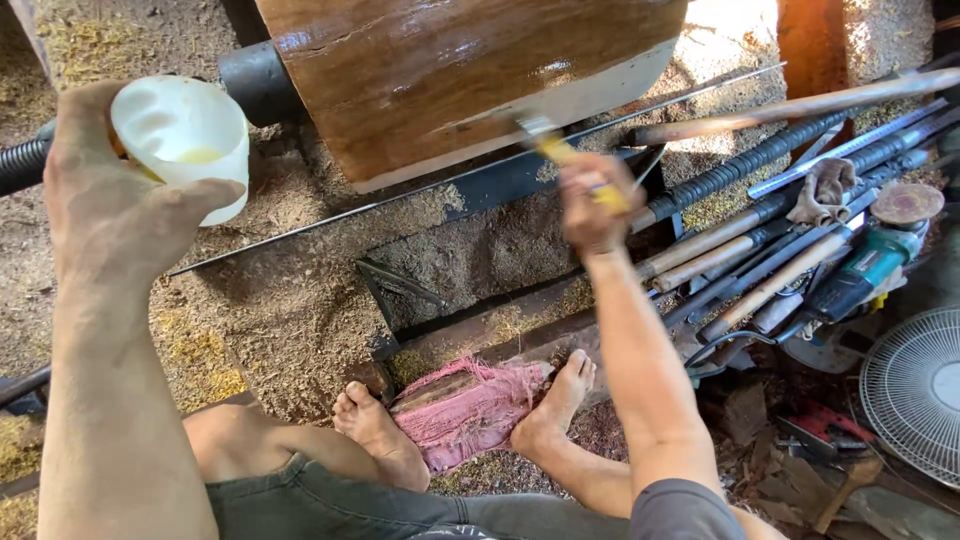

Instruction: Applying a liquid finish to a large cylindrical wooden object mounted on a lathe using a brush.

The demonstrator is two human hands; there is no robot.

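Our left hand [110, 190] wraps its fingers around a white cup [185, 140] at far left. Our right hand [592, 205] grips a yellow-handled brush [570, 160], its bristles touching the turned wood block [450, 70] just beyond the fingertips.

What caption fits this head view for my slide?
Left hand holds a white cup; right hand brushes a wood block over sawdust.

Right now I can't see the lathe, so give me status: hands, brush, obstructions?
Left hand holds white cup. Right hand grips yellow-handled brush against wooden workpiece. Nothing between.
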